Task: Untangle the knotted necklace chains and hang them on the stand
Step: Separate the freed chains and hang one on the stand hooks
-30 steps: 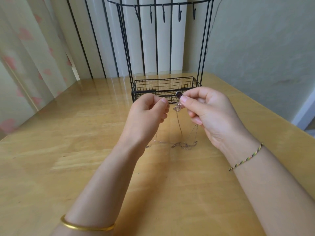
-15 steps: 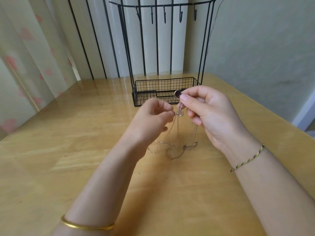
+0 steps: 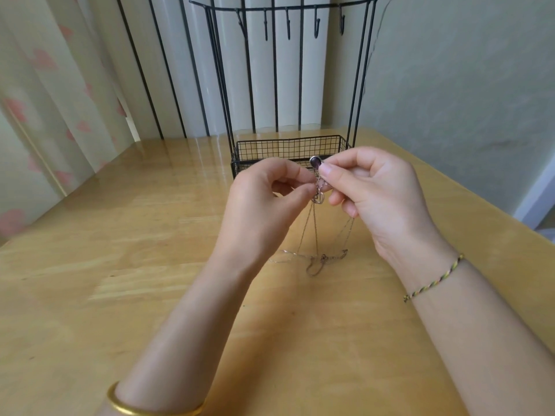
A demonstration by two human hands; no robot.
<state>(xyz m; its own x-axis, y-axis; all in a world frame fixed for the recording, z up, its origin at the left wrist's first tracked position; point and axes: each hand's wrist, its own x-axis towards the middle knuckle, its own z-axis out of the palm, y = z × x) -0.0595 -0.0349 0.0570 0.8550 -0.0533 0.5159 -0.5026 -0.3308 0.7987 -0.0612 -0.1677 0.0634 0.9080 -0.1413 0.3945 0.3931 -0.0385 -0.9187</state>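
Thin silver necklace chains hang in a tangle between my two hands, and their lower loops lie on the wooden table. My right hand pinches a dark purple round pendant and the chain just below it. My left hand pinches the chain at a small heart-shaped pendant, close against the right fingers. Behind the hands stands the black wire stand, with a row of bare hooks on its top bar and a mesh basket at its base.
The stand sits at the table's far edge before vertical black bars and a pale curtain. A grey wall runs along the right side. A gold bangle circles my left wrist, a braided cord my right.
My left hand dipped down and away, then came back up to the right hand at the heart pendant. The chain loops on the table shifted and spread slightly.
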